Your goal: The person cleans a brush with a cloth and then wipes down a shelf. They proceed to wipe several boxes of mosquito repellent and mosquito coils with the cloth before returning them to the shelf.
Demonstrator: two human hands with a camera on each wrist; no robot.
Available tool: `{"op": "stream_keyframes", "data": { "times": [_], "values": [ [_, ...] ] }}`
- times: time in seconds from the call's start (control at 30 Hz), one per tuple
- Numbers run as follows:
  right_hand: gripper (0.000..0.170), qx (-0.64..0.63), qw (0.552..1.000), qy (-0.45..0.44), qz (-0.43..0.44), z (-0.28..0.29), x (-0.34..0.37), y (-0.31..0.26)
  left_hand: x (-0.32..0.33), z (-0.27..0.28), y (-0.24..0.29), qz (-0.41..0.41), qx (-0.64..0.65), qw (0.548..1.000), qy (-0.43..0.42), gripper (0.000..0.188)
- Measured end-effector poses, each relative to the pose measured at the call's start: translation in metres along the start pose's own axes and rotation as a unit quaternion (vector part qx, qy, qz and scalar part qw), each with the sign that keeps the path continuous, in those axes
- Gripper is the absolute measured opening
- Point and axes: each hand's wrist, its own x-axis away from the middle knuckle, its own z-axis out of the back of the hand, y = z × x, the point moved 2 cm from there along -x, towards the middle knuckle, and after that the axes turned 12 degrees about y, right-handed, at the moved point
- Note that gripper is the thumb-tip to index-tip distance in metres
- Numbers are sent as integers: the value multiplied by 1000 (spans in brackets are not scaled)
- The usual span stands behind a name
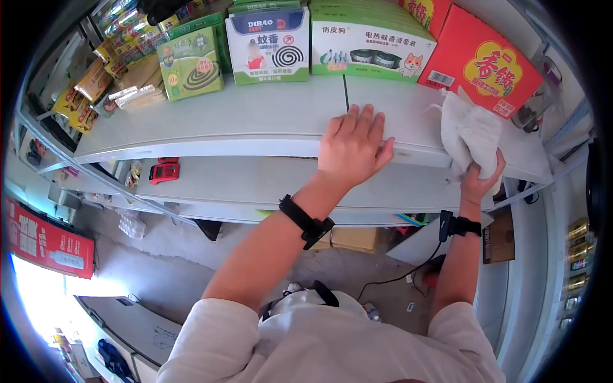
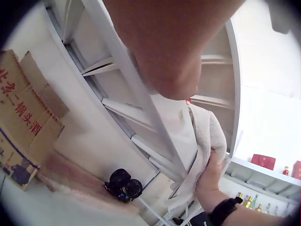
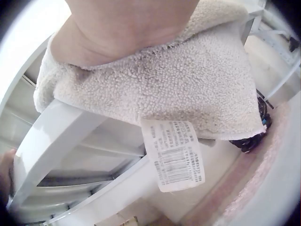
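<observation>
Plainly, the white shelf [image 1: 274, 112] stands above grey floor [image 1: 163, 252].

There are two hands [image 1: 353, 145] [image 1: 480, 180], two black wristbands [image 1: 299, 216] [image 1: 464, 226], one white cloth [image 1: 469, 131] and one printed tag [image 3: 174, 157].

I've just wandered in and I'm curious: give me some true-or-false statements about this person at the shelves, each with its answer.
1. The right hand holds a white cloth. True.
2. The left hand holds a cloth too. False: it rests on the upper shelf.
3. A printed label hangs from the white cloth. True.
4. In the head view, the large red box is left of the dog-picture box. False: it is right of it.
</observation>
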Motion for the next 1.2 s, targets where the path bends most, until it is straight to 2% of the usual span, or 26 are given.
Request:
{"op": "stream_keyframes", "data": {
  "times": [0.23, 0.33, 0.63, 0.73, 0.83, 0.97, 1.2],
  "values": [
    [48, 22, 999, 21, 34, 7, -8, 14, 0, 0, 3, 7, 0, 1000, -5, 30],
    [47, 19, 999, 23, 23, 10, -12, 18, 2, -1, 4, 3, -4, 1000, 1, 29],
    [45, 31, 995, 40, 90, 16, -18, 33, 3, -7, 1, -38, -29, 998, 41, 25],
    [45, 16, 997, 45, 62, 15, -18, 34, 8, -10, 0, -47, -28, 996, 66, 24],
    [45, 7, 995, 39, 90, 15, -19, 34, 10, -11, -1, -45, -23, 996, 80, 22],
    [46, -3, 998, 22, 67, 15, -22, 32, 9, -13, -2, -46, -19, 994, 93, 19],
    [43, 46, 997, 12, 58, 13, -28, 17, 9, -8, -1, -22, -14, 999, 40, 17]
  ]
}}
